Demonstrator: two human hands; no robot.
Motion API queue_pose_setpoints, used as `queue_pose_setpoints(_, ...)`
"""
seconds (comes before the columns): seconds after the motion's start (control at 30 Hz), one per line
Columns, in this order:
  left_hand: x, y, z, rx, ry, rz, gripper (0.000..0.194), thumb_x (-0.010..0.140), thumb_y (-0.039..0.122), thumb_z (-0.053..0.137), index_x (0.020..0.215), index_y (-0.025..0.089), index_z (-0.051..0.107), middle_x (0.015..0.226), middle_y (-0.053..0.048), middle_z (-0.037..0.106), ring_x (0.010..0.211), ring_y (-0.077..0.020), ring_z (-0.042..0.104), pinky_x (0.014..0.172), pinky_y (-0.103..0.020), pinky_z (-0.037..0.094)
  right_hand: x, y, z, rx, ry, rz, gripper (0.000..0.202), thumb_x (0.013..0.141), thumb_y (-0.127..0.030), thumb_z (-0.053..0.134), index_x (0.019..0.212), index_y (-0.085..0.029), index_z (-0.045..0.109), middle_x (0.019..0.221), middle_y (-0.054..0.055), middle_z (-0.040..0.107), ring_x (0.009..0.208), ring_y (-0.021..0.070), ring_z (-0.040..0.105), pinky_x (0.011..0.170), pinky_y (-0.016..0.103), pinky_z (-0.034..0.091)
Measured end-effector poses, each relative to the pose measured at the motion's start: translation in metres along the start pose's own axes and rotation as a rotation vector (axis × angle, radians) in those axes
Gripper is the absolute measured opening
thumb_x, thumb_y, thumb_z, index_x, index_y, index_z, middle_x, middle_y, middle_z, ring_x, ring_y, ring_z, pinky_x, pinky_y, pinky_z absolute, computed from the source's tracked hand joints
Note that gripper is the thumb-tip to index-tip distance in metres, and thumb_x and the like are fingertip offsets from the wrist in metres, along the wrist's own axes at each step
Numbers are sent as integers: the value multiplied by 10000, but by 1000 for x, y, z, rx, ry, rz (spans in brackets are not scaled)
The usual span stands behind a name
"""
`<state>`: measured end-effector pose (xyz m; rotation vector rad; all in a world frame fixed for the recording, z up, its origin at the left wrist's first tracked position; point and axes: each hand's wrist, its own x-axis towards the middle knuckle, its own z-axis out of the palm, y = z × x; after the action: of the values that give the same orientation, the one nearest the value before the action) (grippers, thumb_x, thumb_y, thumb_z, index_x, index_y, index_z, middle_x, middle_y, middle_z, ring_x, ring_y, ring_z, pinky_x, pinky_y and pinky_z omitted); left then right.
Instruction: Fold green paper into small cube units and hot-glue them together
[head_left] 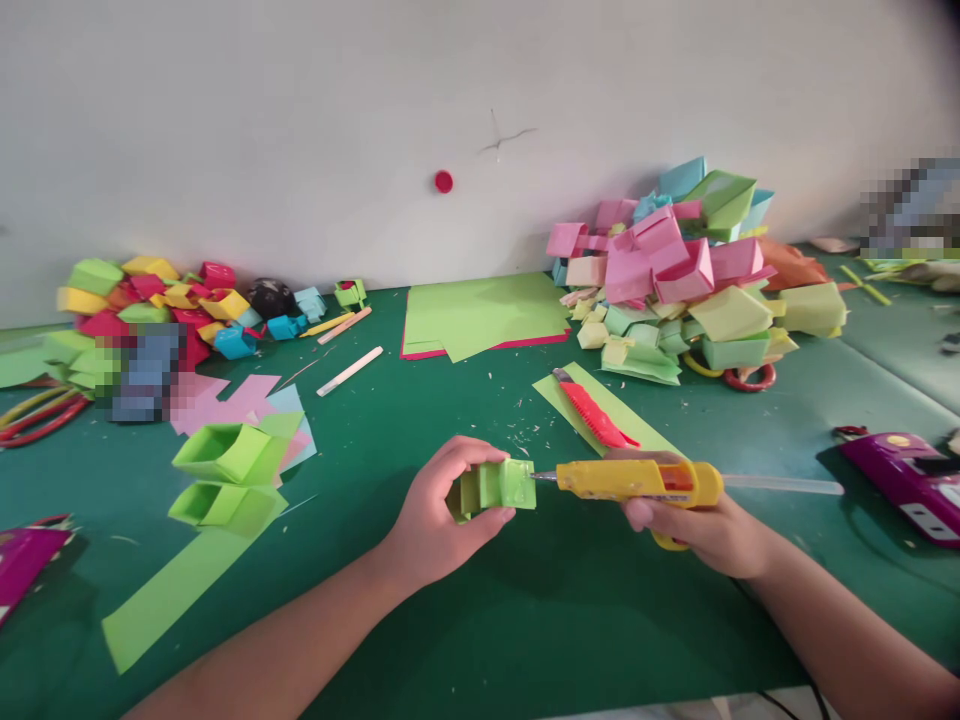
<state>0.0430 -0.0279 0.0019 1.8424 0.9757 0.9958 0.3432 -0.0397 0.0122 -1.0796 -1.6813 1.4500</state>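
Note:
In the middle of the head view, my left hand point(442, 515) grips a small folded green paper box point(516, 484) between thumb and fingers. My right hand point(712, 525) is wrapped round a yellow hot glue gun point(622, 480), with a clear glue stick point(784, 485) poking out of its back end. The gun's metal nozzle point(545, 476) points left and meets, or nearly meets, the box's right face, where a shiny patch shows. Just beyond the gun, a red utility knife point(596, 408) lies on a green paper strip point(656, 425).
Larger green folded boxes point(225, 450) with a long strip lie at left. Colourful paper pieces point(150, 290) are heaped back left, pink and green ones point(667, 260) back right. Green sheets point(487, 310) lie against the wall. A purple power strip point(907, 480) sits far right.

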Motion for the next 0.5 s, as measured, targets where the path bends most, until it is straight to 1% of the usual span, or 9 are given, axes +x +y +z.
queue_pose_setpoints(0.17,0,0,1,0,5,-1,345,853,271,757,1176,260,635,1158,-66,585,949,-196,627,717,-281,523,-2,7,-2,19,-6,-3,363,866,-579,714,886,-216,704,761,25,589,666,165,542,602,286,507)
queue_pose_setpoints(0.33,0,0,0,-8,1,-1,352,857,271,754,1186,260,631,1159,-68,582,946,-195,627,712,-278,520,-1,8,-1,2,-11,-49,357,877,-576,705,849,-220,701,779,38,608,676,171,541,622,292,519)
queue_pose_setpoints(0.5,0,0,0,-3,2,11,344,859,275,751,1181,262,629,1152,-65,584,953,-196,625,733,-287,522,-1,12,-2,11,-25,-55,332,889,-552,701,968,-230,732,749,31,630,637,169,533,564,282,508)
